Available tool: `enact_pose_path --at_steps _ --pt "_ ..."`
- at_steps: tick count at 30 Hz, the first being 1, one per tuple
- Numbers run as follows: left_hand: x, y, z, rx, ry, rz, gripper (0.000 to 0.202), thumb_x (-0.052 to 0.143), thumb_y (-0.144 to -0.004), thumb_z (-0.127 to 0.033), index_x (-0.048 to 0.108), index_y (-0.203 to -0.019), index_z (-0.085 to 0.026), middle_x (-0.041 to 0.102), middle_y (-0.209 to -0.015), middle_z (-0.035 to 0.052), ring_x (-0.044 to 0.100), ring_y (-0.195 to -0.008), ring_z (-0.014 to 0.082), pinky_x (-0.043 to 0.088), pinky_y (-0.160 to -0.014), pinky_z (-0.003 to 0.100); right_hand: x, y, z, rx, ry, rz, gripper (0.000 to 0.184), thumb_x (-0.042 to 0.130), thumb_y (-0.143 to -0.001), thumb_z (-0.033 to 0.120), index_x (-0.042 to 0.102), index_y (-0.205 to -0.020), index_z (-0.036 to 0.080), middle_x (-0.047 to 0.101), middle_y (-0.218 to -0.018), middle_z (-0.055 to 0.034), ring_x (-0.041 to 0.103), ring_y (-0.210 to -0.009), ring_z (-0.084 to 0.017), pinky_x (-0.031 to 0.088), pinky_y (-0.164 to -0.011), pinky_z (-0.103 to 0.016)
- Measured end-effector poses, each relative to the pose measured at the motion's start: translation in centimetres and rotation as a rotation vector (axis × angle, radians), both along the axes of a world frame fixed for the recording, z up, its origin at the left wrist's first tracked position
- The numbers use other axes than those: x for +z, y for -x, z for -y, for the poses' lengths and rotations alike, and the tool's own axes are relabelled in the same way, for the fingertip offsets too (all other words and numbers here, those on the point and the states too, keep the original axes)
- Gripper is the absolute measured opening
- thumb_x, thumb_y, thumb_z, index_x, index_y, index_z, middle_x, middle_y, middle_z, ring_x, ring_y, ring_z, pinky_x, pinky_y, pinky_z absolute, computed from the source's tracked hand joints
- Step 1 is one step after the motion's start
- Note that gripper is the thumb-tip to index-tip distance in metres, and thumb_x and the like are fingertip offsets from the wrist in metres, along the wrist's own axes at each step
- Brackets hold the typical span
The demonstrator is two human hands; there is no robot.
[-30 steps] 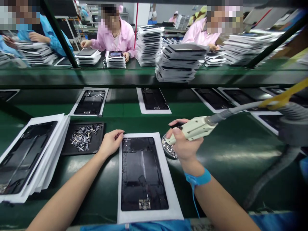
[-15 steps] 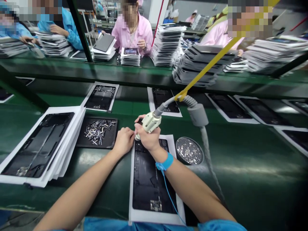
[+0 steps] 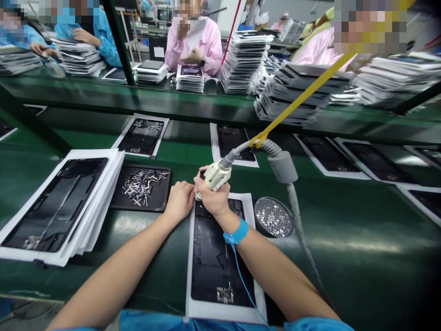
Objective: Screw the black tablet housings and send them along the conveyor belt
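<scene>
Far left: paper-backed stack (image 3: 64,207), dark panel uppermost. Next: black tray (image 3: 160,202) with a heap of small strips (image 3: 141,186). Left hand (image 3: 179,198): fingers curled in, at the upper left corner of the working panel (image 3: 212,257); anything pinched, impossible to tell. Right hand (image 3: 215,200): closed round a pale corded tool (image 3: 217,175), nose down at that same corner, brought over from the speckled disc within the last second; work apparently now at the panel. Panel: flat on its white sheet, on the green surface (image 3: 361,230). Right: speckled disc (image 3: 274,217), now untouched.
</scene>
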State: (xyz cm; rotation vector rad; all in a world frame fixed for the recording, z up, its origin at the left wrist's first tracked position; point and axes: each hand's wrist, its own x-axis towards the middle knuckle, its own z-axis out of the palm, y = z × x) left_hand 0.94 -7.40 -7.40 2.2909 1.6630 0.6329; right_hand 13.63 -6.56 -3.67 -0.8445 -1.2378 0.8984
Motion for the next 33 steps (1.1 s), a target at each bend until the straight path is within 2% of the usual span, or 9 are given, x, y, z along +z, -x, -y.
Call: enact_pose_path --at_steps 4,8,11,14,17,19,23,28,33 --pt "0.2 0.3 0.0 0.008 -0.009 0.017 0.031 0.042 -0.103 -0.026 0.069 -0.089 -0.019 0.069 -0.095 0.0108 0.059 -0.086 0.0244 0.042 -0.074 0.037 -0.1 0.4 0.0 -0.016 0.013 0.046 0.028 0.079 -0.077 0.033 0.065 -0.099 0.024 0.070 -0.078 0.0004 0.067 -0.068 -0.017 0.060 -0.068 -0.033" --pt "0.4 0.7 0.0 -0.022 -0.039 0.046 0.029 0.044 -0.103 -0.028 0.071 -0.096 -0.019 0.068 -0.094 0.0104 0.060 -0.088 0.0246 0.045 -0.078 0.037 1.3 -0.9 0.5 -0.009 0.022 -0.047 0.030 0.078 -0.078 0.034 0.064 -0.102 0.024 0.072 -0.088 -0.0006 0.065 -0.062 -0.013 0.059 -0.061 -0.029" --pt "0.9 0.0 -0.2 -0.055 -0.070 0.029 0.024 0.052 -0.100 -0.030 0.071 -0.107 -0.019 0.069 -0.102 0.0105 0.060 -0.097 0.0262 0.047 -0.086 0.039 3.0 -4.7 1.6 -0.068 0.013 -0.083 0.024 0.076 -0.083 0.034 0.064 -0.102 0.023 0.071 -0.089 0.0003 0.060 -0.052 -0.009 0.056 -0.051 -0.025" --pt "1.8 -1.8 -0.6 -0.107 -0.052 -0.048 0.025 0.060 -0.097 -0.032 0.070 -0.116 -0.019 0.069 -0.113 0.0113 0.060 -0.108 0.0286 0.048 -0.091 0.041 4.2 -9.8 2.9 -0.249 -0.076 -0.080 0.023 0.077 -0.082 0.031 0.064 -0.100 0.023 0.069 -0.088 0.0020 0.059 -0.047 -0.007 0.052 -0.044 -0.022" --pt "3.0 -3.7 -1.5 -0.159 0.065 -0.160 0.029 0.066 -0.094 -0.035 0.071 -0.116 -0.018 0.069 -0.112 0.0118 0.062 -0.107 0.0299 0.049 -0.089 0.040 4.2 -14.1 4.0 -0.391 -0.110 -0.028 0.021 0.077 -0.080 0.026 0.066 -0.098 0.022 0.069 -0.087 0.0015 0.061 -0.047 -0.008 0.051 -0.044 -0.022" --pt "3.6 -4.3 -2.4 -0.226 0.195 -0.174 0.021 0.064 -0.095 -0.034 0.074 -0.104 -0.019 0.070 -0.102 0.0091 0.065 -0.097 0.0264 0.049 -0.084 0.037 3.7 -15.7 4.4 -0.440 -0.095 0.003 0.020 0.077 -0.080 0.024 0.066 -0.096 0.021 0.070 -0.086 0.0009 0.061 -0.047 -0.008 0.052 -0.045 -0.023" --pt "3.9 -4.4 -4.9 -0.296 0.264 -0.072 0.021 0.060 -0.097 -0.032 0.076 -0.089 -0.020 0.068 -0.090 0.0052 0.066 -0.086 0.0203 0.048 -0.081 0.031 2.6 -16.8 4.5 -0.459 -0.029 0.014 0.021 0.077 -0.078 0.024 0.066 -0.096 0.020 0.071 -0.083 0.0001 0.060 -0.047 -0.009 0.051 -0.045 -0.024" --pt "3.0 -4.5 -8.2 -0.120 0.097 -0.070 0.025 0.056 -0.098 -0.033 0.077 -0.093 -0.021 0.070 -0.099 0.0086 0.064 -0.098 0.0254 0.047 -0.090 0.036 1.9 -16.7 3.8 -0.438 0.003 0.017 0.023 0.076 -0.078 0.024 0.066 -0.098 0.020 0.070 -0.081 0.0011 0.059 -0.048 -0.008 0.054 -0.048 -0.025" --pt "2.1 -5.0 -8.9 -0.049 0.015 -0.073 0.027 0.053 -0.100 -0.034 0.077 -0.099 -0.022 0.072 -0.105 0.0096 0.062 -0.102 0.0283 0.046 -0.092 0.040 1.6 -16.8 3.6 -0.443 0.001 0.027 0.023 0.076 -0.079 0.024 0.065 -0.100 0.021 0.070 -0.082 0.0013 0.059 -0.049 -0.009 0.055 -0.049 -0.026"
